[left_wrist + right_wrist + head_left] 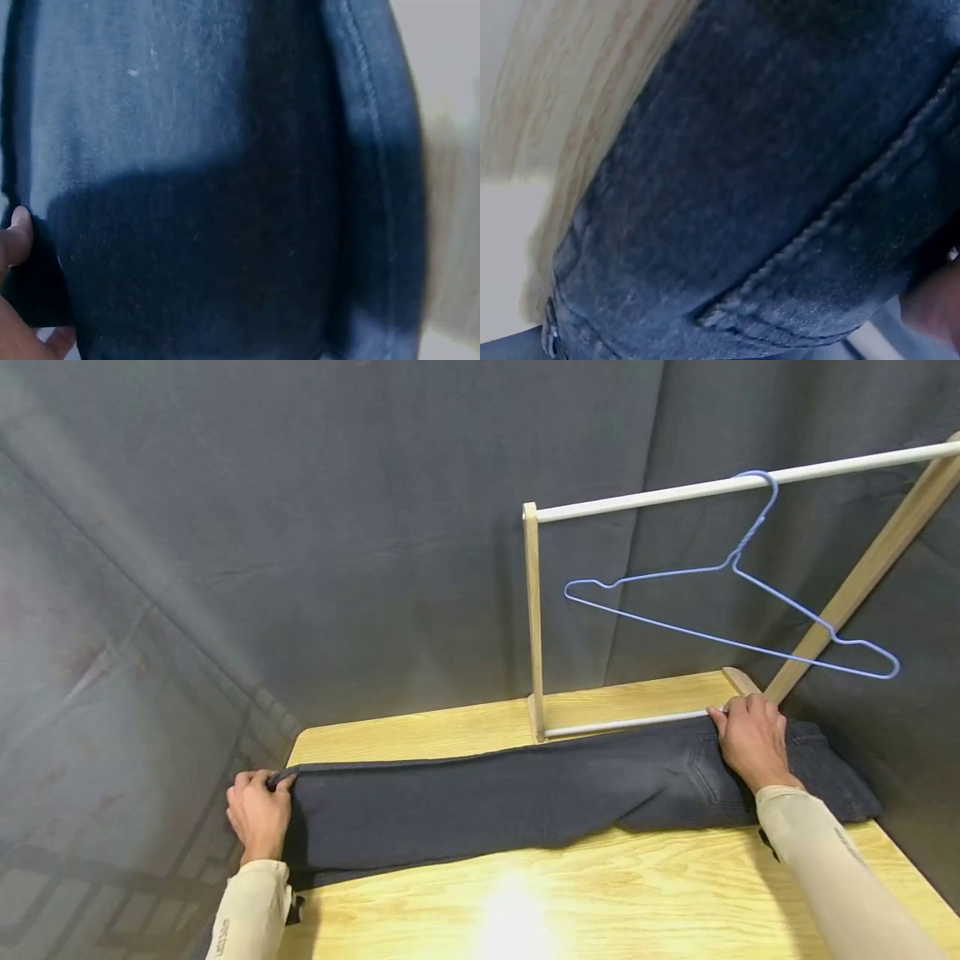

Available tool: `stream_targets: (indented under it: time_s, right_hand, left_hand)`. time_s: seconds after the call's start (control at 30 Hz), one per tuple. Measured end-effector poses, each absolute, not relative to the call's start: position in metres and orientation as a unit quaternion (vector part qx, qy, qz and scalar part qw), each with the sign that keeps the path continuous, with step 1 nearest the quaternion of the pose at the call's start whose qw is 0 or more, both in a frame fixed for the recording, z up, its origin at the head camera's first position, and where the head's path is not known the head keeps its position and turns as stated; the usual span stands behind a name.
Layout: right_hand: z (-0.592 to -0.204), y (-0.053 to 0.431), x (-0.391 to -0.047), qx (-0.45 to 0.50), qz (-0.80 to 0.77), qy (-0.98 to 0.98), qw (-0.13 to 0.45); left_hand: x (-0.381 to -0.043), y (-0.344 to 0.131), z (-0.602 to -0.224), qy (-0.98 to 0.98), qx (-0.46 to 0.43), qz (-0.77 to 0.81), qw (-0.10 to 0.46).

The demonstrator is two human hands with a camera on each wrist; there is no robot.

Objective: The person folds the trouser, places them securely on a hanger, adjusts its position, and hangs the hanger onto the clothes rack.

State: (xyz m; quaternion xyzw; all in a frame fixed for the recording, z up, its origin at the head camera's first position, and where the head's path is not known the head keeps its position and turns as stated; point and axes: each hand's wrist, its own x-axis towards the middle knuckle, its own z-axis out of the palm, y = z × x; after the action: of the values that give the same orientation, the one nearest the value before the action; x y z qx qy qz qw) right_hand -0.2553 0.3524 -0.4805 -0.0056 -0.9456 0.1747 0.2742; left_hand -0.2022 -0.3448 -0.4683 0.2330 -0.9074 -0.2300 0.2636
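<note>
A pair of dark jeans (487, 802) lies folded lengthwise along the table, leg ends to the left and waist to the right. My left hand (258, 810) pinches the far corner of the leg ends. The left wrist view shows its thumb and a finger at the edge of the denim (187, 187). Toward the waist, my right hand (752, 739) grips the far edge beside a back pocket (705, 764). Pocket stitching crosses the denim (742, 187) in the right wrist view, with a blurred fingertip at the right border.
Behind the jeans stands a wooden rack (535, 627) with a white top rail (645, 499) and a lower bar (622, 724) close to the right hand. A blue hanger (675, 628) hangs from the rail. Grey curtains (375, 527) surround the wooden table (600, 893).
</note>
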Motion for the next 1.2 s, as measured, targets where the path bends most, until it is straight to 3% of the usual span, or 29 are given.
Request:
stream_targets:
  time_s: [0.23, 0.37, 0.47, 0.57, 0.67, 1.1, 1.2]
  right_hand:
    - [-0.484, 0.337, -0.246, 0.019, 0.207, -0.955, 0.213]
    - [-0.488, 0.328, -0.231, 0.078, 0.183, -0.969, 0.150]
    - [-0.497, 0.323, -0.217, 0.123, 0.164, -0.976, 0.070]
    - [-0.509, 0.322, -0.205, 0.134, 0.175, -0.975, -0.012]
    - [-0.517, 0.323, -0.195, 0.126, 0.193, -0.972, -0.054]
    - [-0.515, 0.333, -0.175, 0.116, 0.186, -0.973, -0.078]
    - [-0.518, 0.335, -0.172, 0.115, 0.202, -0.970, -0.067]
  left_hand:
    - [-0.188, -0.343, -0.485, -0.917, 0.261, -0.230, 0.196]
    - [-0.178, -0.334, -0.499, -0.951, 0.226, -0.197, 0.078]
    - [-0.168, -0.331, -0.510, -0.961, 0.208, -0.180, -0.020]
    - [-0.159, -0.331, -0.518, -0.959, 0.211, -0.174, -0.072]
    - [-0.152, -0.333, -0.522, -0.956, 0.223, -0.176, -0.076]
    - [-0.149, -0.364, -0.507, -0.932, 0.305, -0.195, -0.031]
    - [-0.150, -0.380, -0.500, -0.898, 0.307, -0.305, -0.079]
